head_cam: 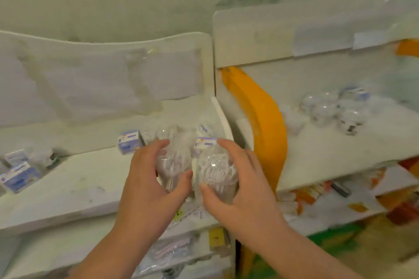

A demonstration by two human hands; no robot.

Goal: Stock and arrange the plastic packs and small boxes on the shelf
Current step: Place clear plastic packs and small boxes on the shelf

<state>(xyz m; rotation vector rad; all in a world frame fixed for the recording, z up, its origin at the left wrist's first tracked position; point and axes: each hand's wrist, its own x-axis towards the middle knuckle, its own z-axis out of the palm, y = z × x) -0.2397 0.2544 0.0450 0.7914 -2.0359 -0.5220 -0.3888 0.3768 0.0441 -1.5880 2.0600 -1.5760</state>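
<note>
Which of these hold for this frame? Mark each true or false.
1. Each hand holds a clear plastic pack. True: left hand grips the left pack, right hand grips the right pack.
2. The two packs are held far apart. False: they sit side by side, nearly touching.
3. A small blue and white box stands on the shelf beyond the left hand. True.
4. The orange strip lies left of both hands. False: it runs to their right.
5. The right-side shelf holds only boxes. False: clear round containers sit there.
</note>
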